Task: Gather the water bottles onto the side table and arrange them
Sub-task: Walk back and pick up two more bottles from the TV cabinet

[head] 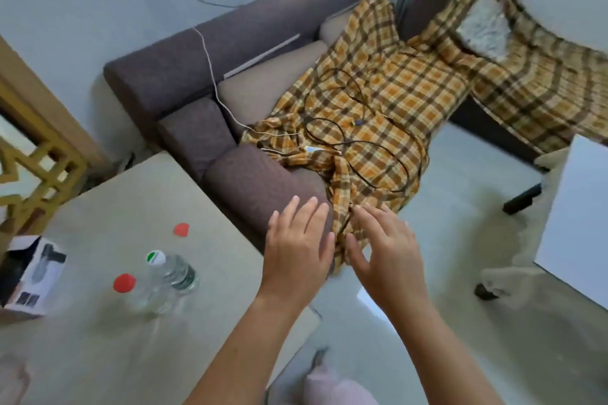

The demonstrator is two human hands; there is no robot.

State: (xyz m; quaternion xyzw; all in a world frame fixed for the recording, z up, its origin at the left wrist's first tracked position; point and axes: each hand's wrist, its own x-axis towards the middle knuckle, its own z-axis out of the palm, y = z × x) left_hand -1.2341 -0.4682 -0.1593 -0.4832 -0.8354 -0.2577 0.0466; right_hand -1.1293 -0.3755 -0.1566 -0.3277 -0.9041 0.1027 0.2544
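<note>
Two clear water bottles stand close together on the beige side table (138,194) at the lower left. One has a red cap (131,293), the other a white and green cap (171,270). A loose red cap (181,229) lies on the table farther back. My left hand (297,246) hovers open past the table's right edge, over the sofa arm. My right hand (383,250) is open beside it, over the hanging plaid cloth. Neither hand holds anything.
A brown sofa (230,52) runs along the wall, draped with an orange plaid blanket (378,108) that carries black and white cables. A small printed box (33,276) sits at the table's left edge. A white panel (579,217) and chair legs stand at the right on the glossy floor.
</note>
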